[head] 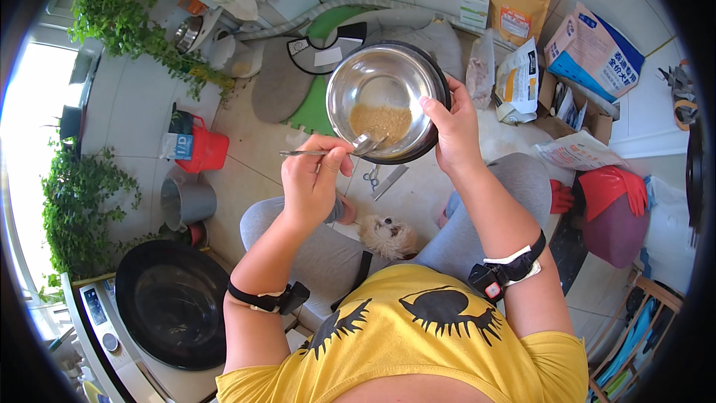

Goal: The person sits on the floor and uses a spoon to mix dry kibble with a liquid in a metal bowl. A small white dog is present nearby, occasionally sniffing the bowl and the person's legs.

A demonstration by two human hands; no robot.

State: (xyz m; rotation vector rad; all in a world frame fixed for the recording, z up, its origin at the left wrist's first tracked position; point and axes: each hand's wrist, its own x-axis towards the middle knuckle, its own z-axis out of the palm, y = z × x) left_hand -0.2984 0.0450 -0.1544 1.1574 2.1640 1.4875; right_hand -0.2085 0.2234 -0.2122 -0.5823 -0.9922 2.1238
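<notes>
My right hand (456,129) grips a stainless steel bowl (349,81) with a dark rim by its right side, thumb over the edge. The bowl is tilted, and wet brown mush (386,122) lies in its lower part. In my left hand (316,173) is a metal spoon (366,144), its head resting in the bowl at the mush. Below the bowl, a small curly-haired cream dog (387,237) looks up from between my legs. Grooming scissors (371,177) and a metal comb (390,182) lie on the floor under the bowl.
Food bags (517,81) and an open cardboard box (596,123) stand at the right. A grey mat (282,81) lies beyond the bowl. Left are a red bucket (210,145), a grey bin (193,198) and a large black basin (168,302) on a washing machine (100,319). Red gloves (612,187) hang at right.
</notes>
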